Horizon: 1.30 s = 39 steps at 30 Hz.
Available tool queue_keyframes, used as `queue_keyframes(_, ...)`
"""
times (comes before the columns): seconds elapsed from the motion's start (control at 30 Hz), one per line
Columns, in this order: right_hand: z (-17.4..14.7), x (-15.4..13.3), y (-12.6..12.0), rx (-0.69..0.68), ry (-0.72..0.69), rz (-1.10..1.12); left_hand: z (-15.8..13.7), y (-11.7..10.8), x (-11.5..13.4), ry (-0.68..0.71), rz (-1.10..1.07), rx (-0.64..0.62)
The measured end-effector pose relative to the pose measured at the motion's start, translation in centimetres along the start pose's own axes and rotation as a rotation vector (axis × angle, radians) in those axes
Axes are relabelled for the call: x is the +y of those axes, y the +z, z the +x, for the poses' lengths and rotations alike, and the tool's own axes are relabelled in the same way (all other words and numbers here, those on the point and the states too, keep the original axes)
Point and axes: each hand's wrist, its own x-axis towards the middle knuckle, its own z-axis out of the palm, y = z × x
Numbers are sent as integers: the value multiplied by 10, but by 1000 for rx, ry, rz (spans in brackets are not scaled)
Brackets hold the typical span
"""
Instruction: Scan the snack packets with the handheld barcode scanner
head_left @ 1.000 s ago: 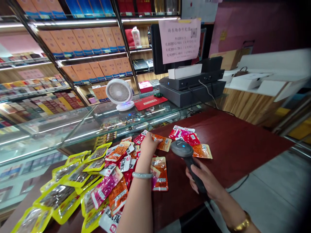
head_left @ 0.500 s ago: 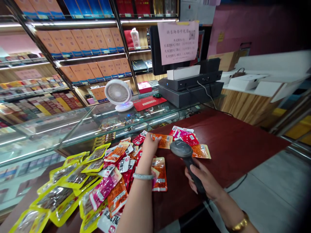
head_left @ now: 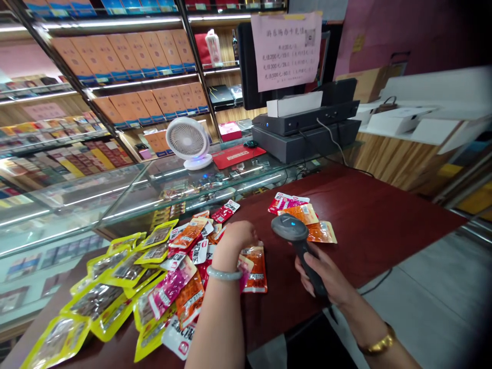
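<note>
My right hand (head_left: 321, 269) is wrapped round the handle of a dark grey barcode scanner (head_left: 290, 230), which has a small blue light lit on its head. My left hand (head_left: 239, 237), a pale bangle on its wrist, bends down over the snack packets; its fingertips are hidden. Just beneath it lies an orange packet (head_left: 257, 269). Left of that hand spread several red, white and pink packets (head_left: 172, 287) and yellow-edged clear packets (head_left: 94, 302). Beyond the scanner sits a small group: a pink-and-white packet (head_left: 286, 202) and orange packets (head_left: 323, 232).
The packets lie on a dark red tabletop (head_left: 365, 225) against a glass display counter (head_left: 126, 197). On the glass stand a white fan (head_left: 188, 141), a red mat (head_left: 234, 156) and a black cash drawer (head_left: 277, 141) with a monitor (head_left: 246, 66). A cable hangs from the scanner.
My left hand has left an orange packet with the group beyond the scanner and come back toward the pile. The scanner's blue light now shows. The view has shifted slightly.
</note>
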Motion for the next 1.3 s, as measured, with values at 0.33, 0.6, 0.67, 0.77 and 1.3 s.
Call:
queue_keyframes(0.33,1,2,-1,0,-2,6,23,20,-5,37,-310,301)
queue_keyframes(0.6,2,1,0,3,4,-1,26,12,-8,-148,-537,597)
queue_keyframes(0.67,2,3,0,-1,18,10,29,14,-7,-154,-663,662)
queue_keyframes(0.77,1,4,-1,-2,31,2,37,23,0,-136,-891,668)
queue_keyframes(1.3,0,1,-2,-84,32,-98,40,39,26,-35,-1355,485)
